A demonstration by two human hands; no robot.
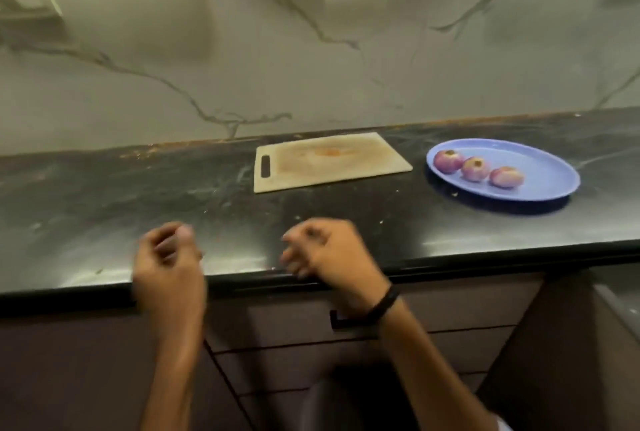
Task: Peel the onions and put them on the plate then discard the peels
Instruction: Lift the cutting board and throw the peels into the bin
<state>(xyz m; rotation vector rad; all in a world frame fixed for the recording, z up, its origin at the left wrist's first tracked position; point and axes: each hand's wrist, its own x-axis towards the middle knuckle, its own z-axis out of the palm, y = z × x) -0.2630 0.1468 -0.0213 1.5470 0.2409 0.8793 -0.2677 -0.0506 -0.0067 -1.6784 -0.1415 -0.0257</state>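
On the dark stone counter (138,209), a blue plate (550,171) at the right carries three peeled onions (476,169) in a row, each touching or nearly touching the next. Just left of the plate lies a pale cutting board (329,162) with an orange stain. Over the counter's front edge hover the left hand (169,268) and right hand (329,250), both blurred; fingers look loosely curled, apparently holding nothing. A dark band (381,306) circles the right wrist.
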